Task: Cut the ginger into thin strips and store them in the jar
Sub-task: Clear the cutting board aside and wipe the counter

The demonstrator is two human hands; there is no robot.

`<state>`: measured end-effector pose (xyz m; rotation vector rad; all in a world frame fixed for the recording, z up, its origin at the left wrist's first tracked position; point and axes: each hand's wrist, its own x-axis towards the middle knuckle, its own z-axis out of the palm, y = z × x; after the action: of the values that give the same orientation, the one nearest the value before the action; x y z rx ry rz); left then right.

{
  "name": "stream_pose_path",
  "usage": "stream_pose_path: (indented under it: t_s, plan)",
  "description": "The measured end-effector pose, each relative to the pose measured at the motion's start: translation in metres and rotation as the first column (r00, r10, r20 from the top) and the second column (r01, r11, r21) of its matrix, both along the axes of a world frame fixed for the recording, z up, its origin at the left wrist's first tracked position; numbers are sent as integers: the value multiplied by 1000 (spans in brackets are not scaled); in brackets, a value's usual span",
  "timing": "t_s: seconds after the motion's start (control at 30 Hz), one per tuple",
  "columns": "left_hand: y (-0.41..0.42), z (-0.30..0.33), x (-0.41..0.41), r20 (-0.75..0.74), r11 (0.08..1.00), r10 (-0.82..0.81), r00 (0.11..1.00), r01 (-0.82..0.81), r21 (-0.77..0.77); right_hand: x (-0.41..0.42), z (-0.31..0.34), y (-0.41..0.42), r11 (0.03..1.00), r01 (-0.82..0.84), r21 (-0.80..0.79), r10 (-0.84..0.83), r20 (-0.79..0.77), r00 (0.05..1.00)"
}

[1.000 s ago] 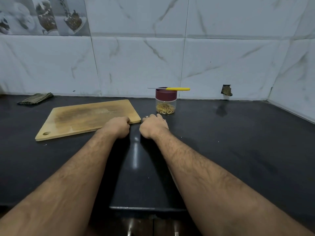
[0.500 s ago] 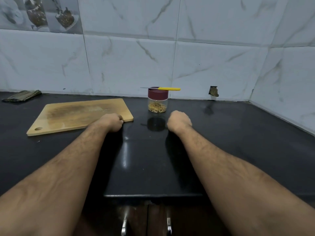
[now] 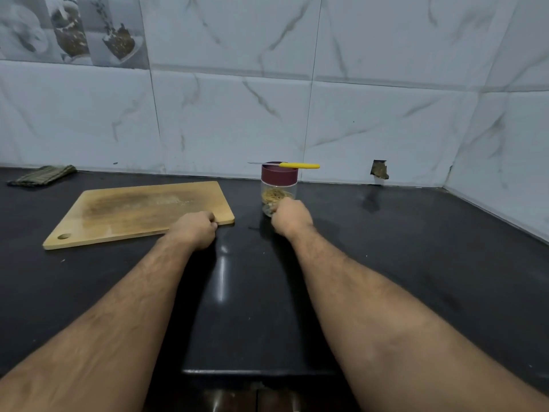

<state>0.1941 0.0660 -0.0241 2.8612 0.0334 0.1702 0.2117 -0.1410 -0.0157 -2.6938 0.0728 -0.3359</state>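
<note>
1. Black glossy stone desk [image 3: 416, 263] carries everything.
2. Rectangular wooden cutting board [image 3: 133, 209] on the left, left hand [image 3: 196, 230] curled at its near corner, can't tell if gripping.
3. Clear jar with maroon lid [image 3: 278, 185] holds ginger strips [image 3: 274, 195]; right hand [image 3: 292, 218] touches its base, grip hidden.
4. Yellow-handled knife [image 3: 297, 165] lies across the lid.

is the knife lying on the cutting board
No, the knife rests across the jar's maroon lid, apart from the cutting board.
</note>
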Motion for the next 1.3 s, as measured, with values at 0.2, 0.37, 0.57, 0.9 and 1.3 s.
stream_pose_path:
  t_s: [0.2, 0.37, 0.57, 0.9, 1.3]
  plan:
    - [-3, 1, -11, -5, 1000, -21, 1000, 21, 24, -25, 2, -90, 973, 231, 27, -229, -60, 972]
    - [-3, 10, -22, -40, 998, -66, 997, 66, 0, -56, 13, -95, 956, 283, 72, -283, -9, 959]
    - [-34, 19, -49, 62, 983, -164, 985, 168, -74, -93, 31, 5, 992, 62, -107, -43, 170, 985]
    - [-57, 11, -101, 109, 965, -243, 964, 251, -74, -112, -1, -42, 962, 31, -271, -68, -126, 990]
    - [-95, 2, -137, 78, 950, -302, 950, 307, -63, -173, 31, -63, 984, 147, -105, -138, 87, 987]
